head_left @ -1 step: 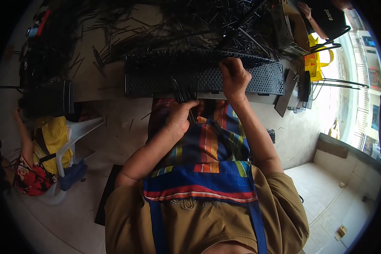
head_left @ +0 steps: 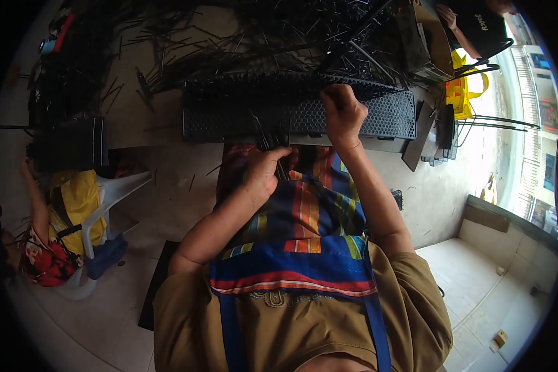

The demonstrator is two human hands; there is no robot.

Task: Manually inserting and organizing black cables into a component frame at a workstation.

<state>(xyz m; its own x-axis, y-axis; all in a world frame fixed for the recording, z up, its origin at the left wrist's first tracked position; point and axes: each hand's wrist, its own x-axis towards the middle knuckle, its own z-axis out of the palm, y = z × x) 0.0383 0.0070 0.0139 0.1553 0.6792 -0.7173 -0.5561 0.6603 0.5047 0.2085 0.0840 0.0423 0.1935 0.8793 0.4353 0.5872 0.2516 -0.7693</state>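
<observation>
Across the table edge before me lies a long black panel (head_left: 387,111) with a honeycomb of holes. Dark thin pieces (head_left: 248,85) stand up in a dense row along its far side. My left hand (head_left: 266,168) is wrapped round a bundle of thin black sticks (head_left: 270,133), just at the panel's near edge. Their upper ends reach over the panel. To the right, my right hand (head_left: 345,116) is closed above the panel with fingers curled away from me. Whatever sits between its fingertips is hidden.
Loose black sticks (head_left: 167,53) litter the table beyond the panel. An open cardboard box (head_left: 437,46) stands at the far right, by a yellow bag (head_left: 462,93). At left, another person sits on a white plastic chair (head_left: 115,192); a further person's hand (head_left: 446,15) shows top right.
</observation>
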